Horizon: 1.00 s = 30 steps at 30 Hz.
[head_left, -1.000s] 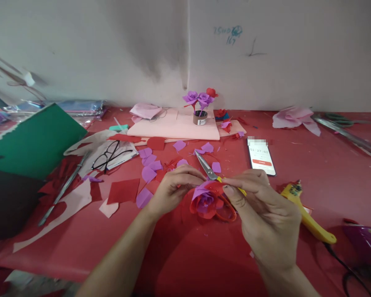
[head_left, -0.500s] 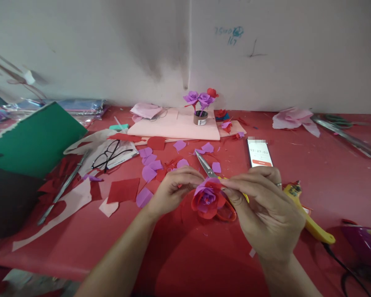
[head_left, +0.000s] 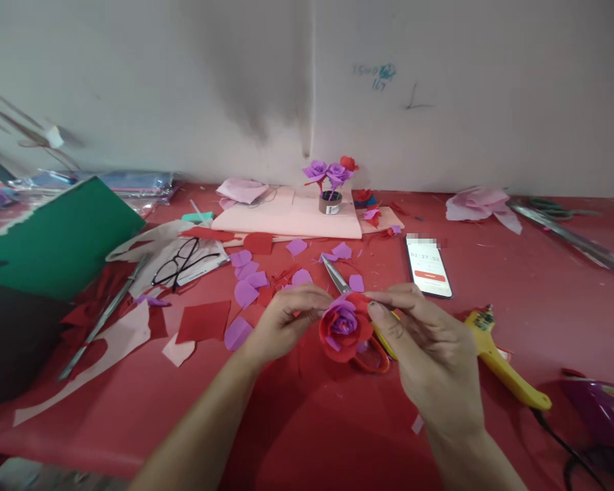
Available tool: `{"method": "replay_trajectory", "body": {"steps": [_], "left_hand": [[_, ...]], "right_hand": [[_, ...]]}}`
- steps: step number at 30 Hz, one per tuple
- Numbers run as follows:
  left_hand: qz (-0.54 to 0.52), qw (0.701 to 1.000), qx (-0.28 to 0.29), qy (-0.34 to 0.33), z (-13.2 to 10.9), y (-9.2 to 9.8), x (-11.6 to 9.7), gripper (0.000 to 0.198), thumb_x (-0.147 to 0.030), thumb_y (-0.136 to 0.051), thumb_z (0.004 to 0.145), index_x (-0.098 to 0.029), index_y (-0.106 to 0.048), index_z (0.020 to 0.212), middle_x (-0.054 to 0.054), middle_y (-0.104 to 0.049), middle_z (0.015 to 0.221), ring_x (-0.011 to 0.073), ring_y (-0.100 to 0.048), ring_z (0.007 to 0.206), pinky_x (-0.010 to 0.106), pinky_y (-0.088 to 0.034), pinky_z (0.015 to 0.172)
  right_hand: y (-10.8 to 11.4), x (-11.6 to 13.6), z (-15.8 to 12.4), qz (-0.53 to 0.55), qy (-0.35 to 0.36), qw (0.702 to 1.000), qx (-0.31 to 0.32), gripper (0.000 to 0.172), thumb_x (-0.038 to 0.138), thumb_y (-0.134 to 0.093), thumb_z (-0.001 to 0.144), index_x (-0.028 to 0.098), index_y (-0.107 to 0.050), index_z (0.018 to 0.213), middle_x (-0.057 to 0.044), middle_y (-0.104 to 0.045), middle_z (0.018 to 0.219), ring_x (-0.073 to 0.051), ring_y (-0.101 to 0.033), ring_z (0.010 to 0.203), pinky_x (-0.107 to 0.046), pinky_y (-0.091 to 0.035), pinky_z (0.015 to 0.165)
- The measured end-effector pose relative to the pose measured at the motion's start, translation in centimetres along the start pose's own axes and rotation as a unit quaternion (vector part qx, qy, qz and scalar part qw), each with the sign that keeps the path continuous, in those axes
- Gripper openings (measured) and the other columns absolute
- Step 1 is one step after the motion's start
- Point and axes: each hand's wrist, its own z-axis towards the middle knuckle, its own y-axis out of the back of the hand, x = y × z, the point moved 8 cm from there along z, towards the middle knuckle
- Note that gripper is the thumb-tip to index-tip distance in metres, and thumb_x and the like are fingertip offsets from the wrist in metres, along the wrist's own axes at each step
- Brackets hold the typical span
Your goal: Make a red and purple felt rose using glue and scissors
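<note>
A red-covered surface [head_left: 516, 273] runs to a stained white wall, strewn with flat purple and red petal cut-outs. Near the middle of its front edge, both hands hold a paper rose [head_left: 342, 326]: soft curled red outer petals around a purple spiral heart. The left hand [head_left: 285, 319] has its fingers closed on the flower's left side. The right hand [head_left: 430, 351] pinches a red petal at the top between thumb and forefinger. Scissors [head_left: 336, 276] lie behind, their handles mostly hidden by flower and hand. The phone [head_left: 428, 267] shows a blurred top. A yellow glue gun [head_left: 502, 363] lies beside the right hand, and a glossy purple object [head_left: 601, 406] is cut off at the right edge.
</note>
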Motion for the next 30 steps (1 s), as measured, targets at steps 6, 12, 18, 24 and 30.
{"method": "replay_trajectory", "body": {"steps": [6,12,18,24,30], "left_hand": [[-0.010,1.000,-0.008,-0.010,-0.06,0.05,0.01,0.017,-0.025,-0.060,0.089,-0.018,-0.075,0.091,0.010,-0.073,0.089,0.0171,-0.066,0.080,0.028,-0.053,0.073],[-0.025,1.000,-0.013,-0.013,0.04,0.11,-0.04,0.015,-0.021,-0.061,0.088,-0.019,-0.076,0.085,0.007,-0.070,0.086,0.0142,-0.065,0.077,0.023,-0.051,0.068],[-0.018,1.000,-0.022,-0.005,-0.01,0.21,0.15,0.019,-0.026,-0.059,0.089,-0.019,-0.077,0.087,0.008,-0.070,0.085,0.0147,-0.063,0.075,0.024,-0.051,0.066],[-0.012,1.000,0.002,-0.025,0.14,-0.14,-0.19,0.023,-0.029,-0.057,0.091,-0.019,-0.077,0.083,0.006,-0.069,0.076,0.0140,-0.061,0.070,0.026,-0.050,0.068],[-0.011,1.000,0.004,0.002,0.06,-0.20,0.14,0.025,-0.030,-0.057,0.091,-0.019,-0.077,0.080,0.007,-0.070,0.077,0.0155,-0.061,0.073,0.028,-0.049,0.070]], "right_hand": [[0.18,0.45,-0.05,-0.035,0.021,0.999,-0.004,0.016,0.022,-0.063,0.088,0.028,-0.073,0.099,-0.002,-0.061,0.085,-0.016,-0.058,0.080,-0.033,-0.050,0.073],[0.29,0.56,-0.13,-0.051,0.034,0.998,-0.008,0.013,0.022,-0.061,0.089,0.028,-0.070,0.097,-0.001,-0.057,0.084,-0.015,-0.057,0.079,-0.031,-0.048,0.070],[-0.02,0.40,-0.17,-0.043,0.031,0.999,0.000,0.014,0.021,-0.061,0.090,0.028,-0.069,0.097,-0.001,-0.060,0.088,-0.015,-0.058,0.082,-0.031,-0.048,0.073],[-0.02,0.12,-0.07,-0.024,0.010,1.000,0.003,0.012,0.024,-0.060,0.091,0.029,-0.070,0.095,0.000,-0.063,0.086,-0.014,-0.059,0.082,-0.030,-0.047,0.073],[-0.20,-0.32,-0.02,-0.005,-0.014,1.000,0.018,0.012,0.027,-0.061,0.091,0.030,-0.071,0.096,0.000,-0.065,0.088,-0.015,-0.060,0.084,-0.031,-0.048,0.076]]}}
